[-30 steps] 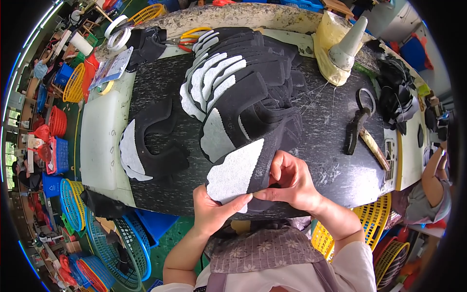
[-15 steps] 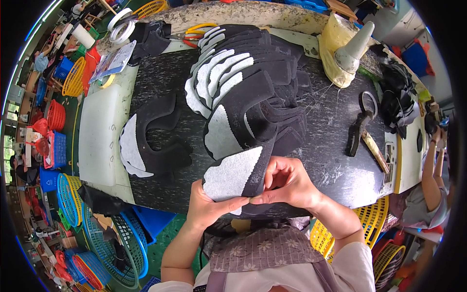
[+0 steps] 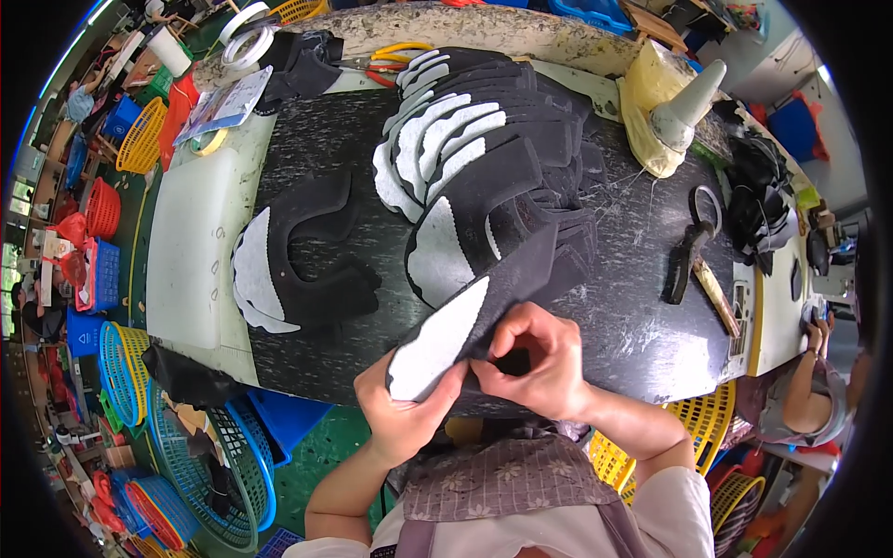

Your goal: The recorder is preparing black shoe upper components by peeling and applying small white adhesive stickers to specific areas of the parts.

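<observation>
My left hand (image 3: 402, 417) grips the lower end of a black fabric piece with a white patch (image 3: 437, 344), which looks like a shoe-upper piece. Its thumb lies on the patch. The piece is tilted, its far end rising to the right in front of the stack. With thumb and fingers curled together, my right hand (image 3: 539, 363) pinches the near edge; the exact grip is partly hidden. Beyond lies an overlapping stack of similar black pieces (image 3: 549, 121) with white patches. To the left, a few curved black pieces (image 3: 307, 274) lie together on the dark table (image 3: 633, 344).
At the right lie a hammer-like tool (image 3: 712, 293) and a metal ring (image 3: 707, 203). A grey cone in yellow wrapping (image 3: 646, 121) stands at the back right. Left are a white board (image 3: 191, 251) and tape rolls (image 3: 249, 46). Plastic baskets (image 3: 209, 465) stand below; another person (image 3: 809, 400) sits at far right.
The held piece has turned, so its white patch shows narrower. My right hand has drawn slightly apart from the left thumb. The whole view has shifted a little.
</observation>
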Action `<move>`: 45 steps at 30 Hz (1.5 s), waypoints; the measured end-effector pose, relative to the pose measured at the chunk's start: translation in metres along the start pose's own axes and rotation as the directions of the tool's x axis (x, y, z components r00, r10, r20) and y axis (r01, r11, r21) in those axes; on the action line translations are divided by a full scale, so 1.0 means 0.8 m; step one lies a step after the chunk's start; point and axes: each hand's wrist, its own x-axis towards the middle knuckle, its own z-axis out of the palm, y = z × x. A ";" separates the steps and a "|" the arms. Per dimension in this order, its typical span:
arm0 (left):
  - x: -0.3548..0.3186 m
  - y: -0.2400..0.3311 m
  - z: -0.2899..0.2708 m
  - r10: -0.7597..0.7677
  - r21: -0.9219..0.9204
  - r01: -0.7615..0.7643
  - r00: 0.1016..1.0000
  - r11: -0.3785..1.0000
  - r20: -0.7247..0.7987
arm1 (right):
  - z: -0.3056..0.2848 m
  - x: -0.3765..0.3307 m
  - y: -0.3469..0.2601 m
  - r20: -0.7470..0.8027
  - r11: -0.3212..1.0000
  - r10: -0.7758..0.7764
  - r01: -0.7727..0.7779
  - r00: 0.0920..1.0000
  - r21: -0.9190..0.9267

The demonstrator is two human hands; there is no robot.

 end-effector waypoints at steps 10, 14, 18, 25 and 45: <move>0.060 0.000 -0.156 0.180 0.258 -0.044 0.827 0.965 -0.533 | 0.108 0.134 0.014 0.342 0.870 -0.270 0.380 0.900 -0.313; 0.026 -0.007 -0.130 0.245 0.220 -0.181 0.918 0.959 -0.312 | 0.094 0.116 -0.019 0.394 0.844 -0.459 0.529 0.796 -0.085; 0.012 0.003 -0.075 0.205 -0.034 -0.209 0.973 0.977 -0.105 | 0.063 0.095 -0.028 0.460 0.858 -0.468 0.513 0.755 0.031; 0.032 0.018 -0.025 0.128 0.230 -0.188 0.959 0.955 0.252 | -0.021 0.040 -0.011 0.288 0.958 -0.257 0.281 0.923 -0.048; 0.035 -0.021 0.068 -0.421 -0.245 0.448 0.894 0.860 0.155 | -0.101 0.033 0.035 0.092 0.903 0.226 -0.244 0.970 0.354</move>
